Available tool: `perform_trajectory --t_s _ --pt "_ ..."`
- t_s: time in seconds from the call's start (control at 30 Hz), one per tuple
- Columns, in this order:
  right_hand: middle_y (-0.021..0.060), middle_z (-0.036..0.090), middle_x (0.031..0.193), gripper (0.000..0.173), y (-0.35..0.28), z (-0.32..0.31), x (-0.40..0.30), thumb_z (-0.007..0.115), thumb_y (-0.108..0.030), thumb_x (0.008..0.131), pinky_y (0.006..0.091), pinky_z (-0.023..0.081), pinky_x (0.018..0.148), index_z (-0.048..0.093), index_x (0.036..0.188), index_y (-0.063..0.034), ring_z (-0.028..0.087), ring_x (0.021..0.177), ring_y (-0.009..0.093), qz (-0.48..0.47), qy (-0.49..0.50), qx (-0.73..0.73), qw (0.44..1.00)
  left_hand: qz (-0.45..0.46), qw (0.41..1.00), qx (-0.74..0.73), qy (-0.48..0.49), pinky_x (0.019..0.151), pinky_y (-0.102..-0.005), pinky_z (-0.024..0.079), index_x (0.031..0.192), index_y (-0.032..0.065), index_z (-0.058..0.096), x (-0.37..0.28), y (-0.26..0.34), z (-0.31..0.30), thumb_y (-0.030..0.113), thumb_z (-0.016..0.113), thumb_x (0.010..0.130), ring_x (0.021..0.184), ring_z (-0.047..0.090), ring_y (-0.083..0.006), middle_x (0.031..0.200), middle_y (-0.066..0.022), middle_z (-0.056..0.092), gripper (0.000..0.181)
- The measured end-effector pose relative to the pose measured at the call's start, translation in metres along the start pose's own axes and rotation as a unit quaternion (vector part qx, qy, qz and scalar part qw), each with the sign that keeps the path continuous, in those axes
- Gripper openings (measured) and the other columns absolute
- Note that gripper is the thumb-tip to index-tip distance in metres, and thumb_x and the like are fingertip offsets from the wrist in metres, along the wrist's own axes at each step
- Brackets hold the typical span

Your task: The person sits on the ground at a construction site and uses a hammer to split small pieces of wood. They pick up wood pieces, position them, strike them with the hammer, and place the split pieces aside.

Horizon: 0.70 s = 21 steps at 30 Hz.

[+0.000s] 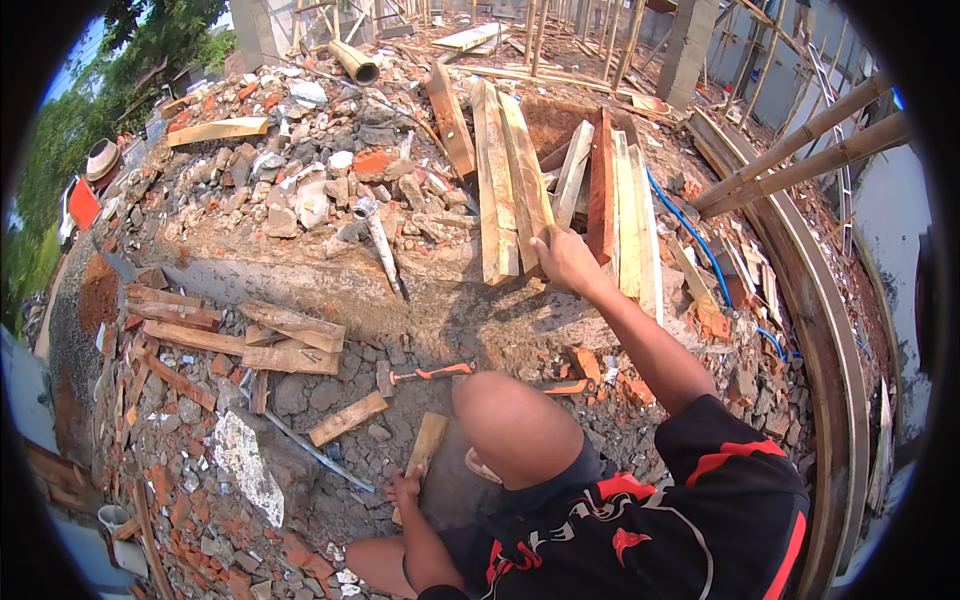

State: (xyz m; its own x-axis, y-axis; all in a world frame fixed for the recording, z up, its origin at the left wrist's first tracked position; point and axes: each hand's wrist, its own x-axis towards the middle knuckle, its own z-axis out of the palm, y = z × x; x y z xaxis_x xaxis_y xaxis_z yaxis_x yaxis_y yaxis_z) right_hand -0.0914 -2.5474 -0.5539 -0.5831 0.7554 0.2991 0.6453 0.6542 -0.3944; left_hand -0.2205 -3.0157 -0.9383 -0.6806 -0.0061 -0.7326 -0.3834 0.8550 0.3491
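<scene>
My right hand (566, 259) grips the near end of a pale wooden plank (523, 176) that leans on the raised concrete edge. Just left of it rests another thick plank (495, 195); to the right stand a reddish-brown board (601, 187) and several pale boards (626, 217). Low down, my left hand (405, 486) is closed around a short wooden board (427, 441) on the ground. A hammer (424, 373) with an orange and black handle lies beyond my bent knee. Beside the knee shows an orange and black tool handle (570, 387), its other end hidden.
Short wood offcuts (292, 341) are piled at the left, with a loose offcut (349, 418) nearer. Broken brick and concrete rubble (300, 202) covers the mound. Bamboo poles (810, 169) and long timber (821, 360) flank the right side. A blue hose (690, 225) curves past the boards.
</scene>
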Motion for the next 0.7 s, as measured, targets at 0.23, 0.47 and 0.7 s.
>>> perform_trajectory --t_s 0.23,0.47,0.7 --pt "0.0377 0.06 0.116 0.064 -0.011 -0.042 -0.022 0.067 -0.039 0.092 0.0487 0.048 0.098 0.053 0.128 0.0122 0.06 0.11 0.049 -0.094 -0.068 -0.015 0.993 -0.003 1.0 0.003 -0.015 0.119 -0.0532 0.012 0.142 0.0329 0.049 0.004 0.003 0.008 0.068 0.081 0.064 0.148 0.007 -0.0412 0.161 -0.0175 0.007 0.091" --pt "0.0236 0.072 0.1 0.037 0.018 -0.102 0.067 0.065 -0.029 0.092 0.0465 0.053 0.089 0.068 0.116 -0.0015 0.068 0.098 0.041 -0.154 -0.105 -0.062 0.981 0.021 0.999 0.003 0.035 0.119 -0.0529 0.013 0.14 0.0319 0.05 0.012 -0.02 0.013 0.072 0.078 0.064 0.145 0.013 -0.0413 0.159 -0.0196 0.011 0.091" --pt "0.0198 0.069 0.111 0.036 0.116 -0.103 0.193 0.071 -0.029 0.086 0.0449 0.052 0.093 0.069 0.11 -0.0023 0.065 0.106 0.036 -0.167 -0.034 -0.271 0.947 0.047 0.997 0.011 0.062 0.119 -0.0508 0.015 0.14 0.0317 0.05 0.008 -0.021 0.025 0.072 0.077 0.065 0.141 0.02 -0.0452 0.156 -0.0231 0.016 0.089"
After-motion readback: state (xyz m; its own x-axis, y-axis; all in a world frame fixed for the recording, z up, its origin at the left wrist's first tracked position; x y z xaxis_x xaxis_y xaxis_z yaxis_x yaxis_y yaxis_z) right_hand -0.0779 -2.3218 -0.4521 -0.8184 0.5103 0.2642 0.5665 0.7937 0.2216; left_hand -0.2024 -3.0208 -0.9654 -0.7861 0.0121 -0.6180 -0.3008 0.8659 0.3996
